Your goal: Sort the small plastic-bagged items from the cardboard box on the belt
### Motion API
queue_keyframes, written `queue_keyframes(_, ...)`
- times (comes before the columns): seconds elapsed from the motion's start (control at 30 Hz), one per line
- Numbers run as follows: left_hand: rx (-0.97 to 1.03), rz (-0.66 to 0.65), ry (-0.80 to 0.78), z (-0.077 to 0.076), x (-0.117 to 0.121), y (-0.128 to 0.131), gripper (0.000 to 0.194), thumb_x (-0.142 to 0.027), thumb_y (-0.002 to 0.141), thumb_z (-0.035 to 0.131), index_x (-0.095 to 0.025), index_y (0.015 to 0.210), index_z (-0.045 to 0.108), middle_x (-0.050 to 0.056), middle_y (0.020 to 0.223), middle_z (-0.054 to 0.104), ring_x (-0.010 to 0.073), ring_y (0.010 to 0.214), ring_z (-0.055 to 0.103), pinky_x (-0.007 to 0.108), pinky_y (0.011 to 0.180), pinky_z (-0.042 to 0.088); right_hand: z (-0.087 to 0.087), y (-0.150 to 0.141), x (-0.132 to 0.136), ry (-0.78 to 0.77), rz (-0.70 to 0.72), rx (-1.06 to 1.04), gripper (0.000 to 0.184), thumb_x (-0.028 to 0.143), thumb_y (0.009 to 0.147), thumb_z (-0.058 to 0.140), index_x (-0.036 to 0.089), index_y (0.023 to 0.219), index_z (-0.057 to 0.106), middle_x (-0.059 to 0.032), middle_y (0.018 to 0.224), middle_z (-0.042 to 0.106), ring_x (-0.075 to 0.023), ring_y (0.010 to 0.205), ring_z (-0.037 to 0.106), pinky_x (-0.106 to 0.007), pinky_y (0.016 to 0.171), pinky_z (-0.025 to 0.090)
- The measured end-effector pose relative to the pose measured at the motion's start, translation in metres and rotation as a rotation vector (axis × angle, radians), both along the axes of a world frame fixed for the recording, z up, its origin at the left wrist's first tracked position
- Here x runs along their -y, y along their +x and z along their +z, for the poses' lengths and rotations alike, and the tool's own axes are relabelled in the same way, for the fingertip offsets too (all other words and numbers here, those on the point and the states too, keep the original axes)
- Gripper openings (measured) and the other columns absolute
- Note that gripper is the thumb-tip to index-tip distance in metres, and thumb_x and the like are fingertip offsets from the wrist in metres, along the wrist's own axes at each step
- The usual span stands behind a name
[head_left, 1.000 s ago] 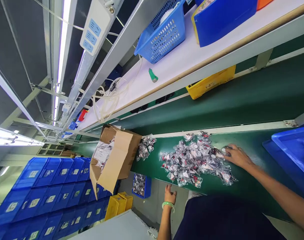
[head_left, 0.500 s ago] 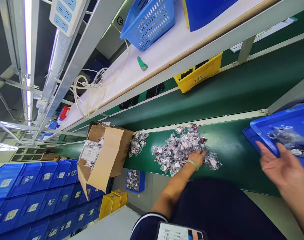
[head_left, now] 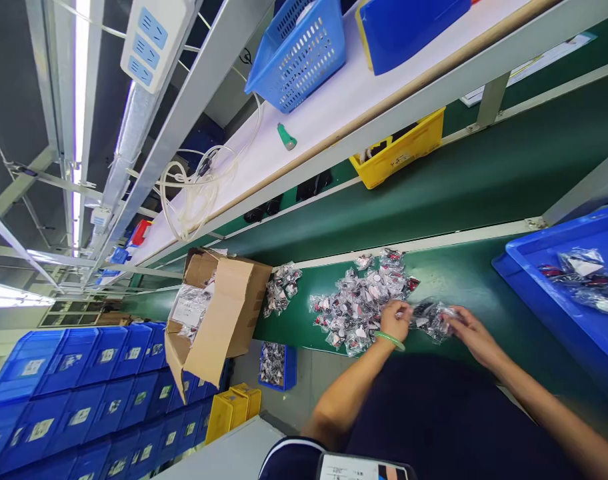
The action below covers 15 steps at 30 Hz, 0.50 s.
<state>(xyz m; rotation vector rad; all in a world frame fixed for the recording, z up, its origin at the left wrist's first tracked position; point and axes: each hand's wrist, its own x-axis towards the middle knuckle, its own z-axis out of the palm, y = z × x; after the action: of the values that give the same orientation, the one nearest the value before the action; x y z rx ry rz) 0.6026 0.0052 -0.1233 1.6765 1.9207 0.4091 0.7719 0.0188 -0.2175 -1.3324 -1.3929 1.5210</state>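
Observation:
A heap of small clear plastic bags [head_left: 357, 300] with black, red and white parts inside lies on the green bench. At the heap's right edge, my left hand [head_left: 397, 321] has its fingers closed at the left end of a bagged part [head_left: 431, 320]. My right hand [head_left: 468, 331] grips the other end of that bag between thumb and fingers. The bag is slightly blurred, so the part in it is hard to make out. To the right, a blue tray [head_left: 539, 247] holds several similar bagged parts [head_left: 581, 273].
Left of the heap are a smaller cluster of bags [head_left: 283, 287] and an open cardboard box [head_left: 229, 303]. A blue bin [head_left: 290, 367] of bags stands below the bench edge. Over the bench runs a shelf with a blue basket [head_left: 304, 63]; a yellow bin [head_left: 401, 157] sits beneath it.
My right hand has come from the blue tray leftward to the bag beside my left hand. Bagged parts now rest in the tray. The whole view has shifted slightly.

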Motion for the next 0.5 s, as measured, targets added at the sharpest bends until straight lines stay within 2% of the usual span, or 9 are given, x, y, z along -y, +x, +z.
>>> queue_keyframes(0.07, 0.225, -0.1, 0.077, 0.012, 0.01, 0.023, 0.016, -0.017, 0.093, 0.052, -0.016, 0.1, 0.067, 0.007, 0.115, 0.07, 0.0144, 0.107, 0.065, 0.028, 0.097, 0.054, 0.025, 0.014, 0.0, -0.095, 0.036, -0.158, 0.064, 0.07, 0.087, 0.034, 0.025, 0.132, 0.041, -0.0132, 0.121, 0.061, -0.0306, 0.102, 0.064, -0.044, 0.082, 0.058)
queue_keyframes(0.17, 0.538, -0.388, 0.237, 0.035, 0.021, 0.053, 0.028, -0.03, 0.091, 0.06, -0.016, 0.115, 0.064, 0.01, 0.14, 0.057, 0.0207, 0.13, 0.054, 0.035, 0.112, 0.044, 0.068, 0.048, 0.001, -0.228, -0.033, -0.33, 0.081, 0.073, 0.088, 0.029, 0.023, 0.152, 0.024, -0.0181, 0.139, 0.049, -0.0367, 0.12, 0.054, -0.055, 0.096, 0.051)
queue_keyframes(0.23, 0.524, -0.558, 0.259, 0.046, 0.027, 0.06, 0.046, -0.037, 0.089, 0.063, -0.016, 0.13, 0.057, 0.011, 0.152, 0.045, 0.0232, 0.139, 0.045, 0.038, 0.118, 0.036, 0.091, 0.077, 0.002, -0.167, -0.208, -0.411, 0.089, 0.077, 0.089, 0.019, 0.022, 0.158, 0.018, -0.0145, 0.151, 0.036, -0.0368, 0.14, 0.028, -0.059, 0.118, 0.024)
queue_keyframes(0.27, 0.467, -0.603, 0.241, 0.047, 0.029, 0.059, 0.05, -0.038, 0.09, 0.062, -0.016, 0.135, 0.055, 0.011, 0.153, 0.043, 0.0235, 0.14, 0.044, 0.039, 0.12, 0.034, 0.096, 0.089, 0.002, -0.064, -0.295, -0.448, 0.093, 0.079, 0.089, 0.009, 0.02, 0.159, 0.019, -0.0102, 0.155, 0.028, -0.0329, 0.145, 0.012, -0.053, 0.123, 0.008)
queue_keyframes(0.3, 0.393, -0.623, 0.203, 0.046, 0.031, 0.055, 0.05, -0.037, 0.091, 0.06, -0.016, 0.136, 0.054, 0.011, 0.152, 0.045, 0.0235, 0.139, 0.044, 0.039, 0.12, 0.034, 0.097, 0.099, 0.001, 0.063, -0.343, -0.459, 0.099, 0.08, 0.086, -0.005, 0.018, 0.16, 0.018, -0.0052, 0.158, 0.02, -0.028, 0.146, 0.0, -0.045, 0.123, -0.001)
queue_keyframes(0.33, 0.317, -0.619, 0.147, 0.041, 0.034, 0.048, 0.048, -0.037, 0.092, 0.058, -0.016, 0.135, 0.055, 0.012, 0.148, 0.049, 0.0235, 0.137, 0.047, 0.039, 0.118, 0.036, 0.092, 0.103, -0.001, 0.182, -0.336, -0.435, 0.104, 0.077, 0.082, -0.019, 0.018, 0.16, 0.015, -0.0012, 0.16, 0.013, -0.0245, 0.146, -0.004, -0.042, 0.124, 0.0)
queue_keyframes(0.4, 0.187, -0.563, 0.015, 0.026, 0.04, 0.027, 0.043, -0.033, 0.092, 0.056, -0.014, 0.131, 0.058, 0.013, 0.137, 0.06, 0.0238, 0.129, 0.055, 0.038, 0.114, 0.042, 0.068, 0.095, -0.007, 0.282, -0.196, -0.316, 0.1, 0.074, 0.082, -0.023, 0.02, 0.161, 0.005, -0.0052, 0.16, 0.016, -0.0281, 0.145, 0.016, -0.049, 0.12, 0.026)
queue_keyframes(0.47, 0.086, -0.451, -0.095, 0.009, 0.048, 0.001, 0.04, -0.03, 0.091, 0.057, -0.013, 0.126, 0.061, 0.013, 0.127, 0.066, 0.0242, 0.121, 0.061, 0.038, 0.109, 0.047, 0.033, 0.066, -0.012, 0.221, -0.009, -0.101, 0.091, 0.079, 0.088, 0.015, 0.024, 0.16, 0.007, -0.0157, 0.151, 0.035, -0.0367, 0.132, 0.042, -0.056, 0.102, 0.048)
queue_keyframes(0.5, 0.041, -0.38, -0.132, 0.002, 0.054, -0.011, 0.038, -0.028, 0.09, 0.057, -0.013, 0.125, 0.062, 0.012, 0.125, 0.067, 0.024, 0.118, 0.062, 0.038, 0.108, 0.048, 0.014, 0.047, -0.013, 0.202, 0.06, 0.032, 0.094, 0.075, 0.082, 0.04, 0.022, 0.157, 0.02, -0.0192, 0.146, 0.041, -0.0411, 0.129, 0.044, -0.059, 0.1, 0.047)
